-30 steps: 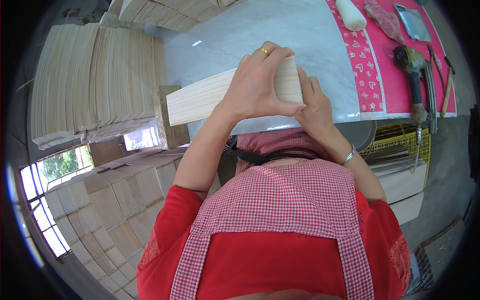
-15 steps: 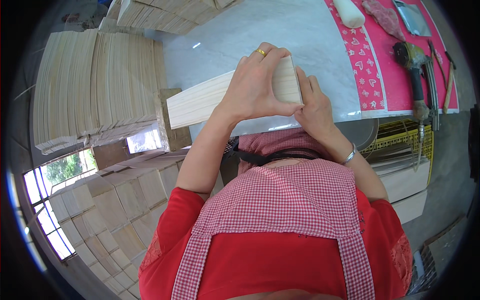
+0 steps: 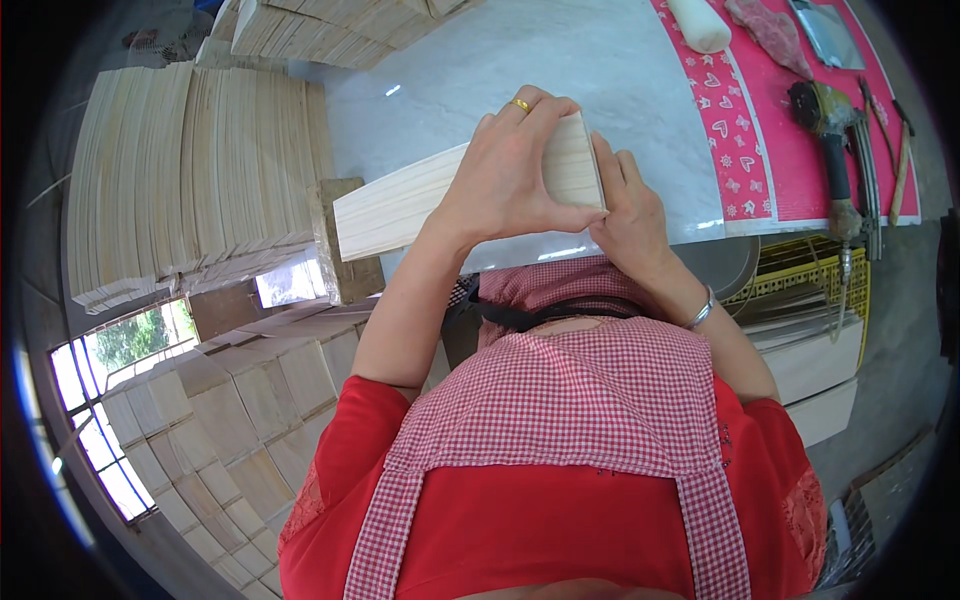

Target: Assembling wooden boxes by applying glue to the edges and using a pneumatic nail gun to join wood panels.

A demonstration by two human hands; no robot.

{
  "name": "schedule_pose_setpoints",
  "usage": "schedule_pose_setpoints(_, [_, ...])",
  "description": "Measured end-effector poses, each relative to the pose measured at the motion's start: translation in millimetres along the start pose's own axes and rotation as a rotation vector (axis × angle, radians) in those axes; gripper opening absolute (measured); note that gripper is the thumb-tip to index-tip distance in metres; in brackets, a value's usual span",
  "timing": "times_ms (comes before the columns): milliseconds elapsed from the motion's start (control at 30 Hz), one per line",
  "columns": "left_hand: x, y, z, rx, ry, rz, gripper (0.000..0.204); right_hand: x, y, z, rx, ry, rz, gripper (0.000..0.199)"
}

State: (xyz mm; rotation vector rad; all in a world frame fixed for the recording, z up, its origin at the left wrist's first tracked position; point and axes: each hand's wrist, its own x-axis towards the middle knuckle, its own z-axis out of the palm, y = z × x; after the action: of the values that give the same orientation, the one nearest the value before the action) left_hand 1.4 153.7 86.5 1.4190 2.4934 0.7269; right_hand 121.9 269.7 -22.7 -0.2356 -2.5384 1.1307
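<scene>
A pale wooden board (image 3: 400, 205) lies crosswise over the near edge of the table. My left hand (image 3: 505, 175) grips it near its right end, thumb along the near side and fingers bent over the far side. Against that right end my right hand (image 3: 630, 212) is closed, its fingers pressed along the end edge; its thumb is mostly hidden at the near corner, by the left thumb. The board's left end reaches a rough wooden block (image 3: 348, 285) at the table's edge. How thick the board is cannot be made out.
Tall stacks of thin boards (image 3: 200, 170) stand at the left, with more wood pieces (image 3: 270, 15) behind. On the pink cloth (image 3: 790, 190) at right lie a nail gun (image 3: 835, 150), a hammer (image 3: 900, 165) and a white roll (image 3: 700, 25). A yellow crate (image 3: 850, 275) sits below.
</scene>
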Motion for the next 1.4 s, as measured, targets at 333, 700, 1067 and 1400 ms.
schedule_pose_setpoints(333, [-2.3, -1.7, 3.8, 0.027, 0.007, 0.021, 0.09, -1.4, -0.1, 0.1, 0.007, -0.003, 0.004, 0.084])
schedule_pose_setpoints(700, [0.1, -4.7, 6.6, 0.026, 0.038, 0.048, 0.086, -27.3, -14.2, -23.6, 0.341, 0.21, -0.035, 0.058])
schedule_pose_setpoints(1067, [2.5, -1.3, 5.0, 0.034, -0.001, 0.017, 0.085, -24.1, -13.0, -4.4, 0.347, 0.474, -0.182, 0.039])
schedule_pose_setpoints(1400, [0.8, -2.3, 4.6, 0.02, -0.023, -0.018, 0.086, 8.6, -17.3, -37.2, 0.457, 0.213, -0.2, 0.076])
